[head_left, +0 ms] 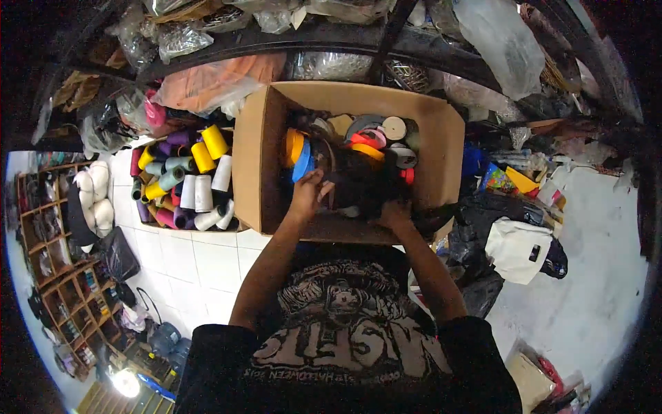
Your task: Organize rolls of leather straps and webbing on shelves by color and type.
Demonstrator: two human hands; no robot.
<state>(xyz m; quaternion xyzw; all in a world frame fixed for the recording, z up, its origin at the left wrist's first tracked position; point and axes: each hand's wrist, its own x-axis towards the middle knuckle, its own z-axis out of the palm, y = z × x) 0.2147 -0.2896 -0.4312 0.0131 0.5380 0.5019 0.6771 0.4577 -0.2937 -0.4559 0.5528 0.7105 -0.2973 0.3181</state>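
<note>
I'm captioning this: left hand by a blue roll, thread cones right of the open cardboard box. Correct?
One slip: the head view shows the thread cones left of the open cardboard box. The left hand is by a blue roll.

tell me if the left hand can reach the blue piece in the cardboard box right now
Most likely yes: the left hand is close beside the blue piece, the cardboard box is open on top, and nothing seems in the way. Whether they touch is hard to tell.
</note>
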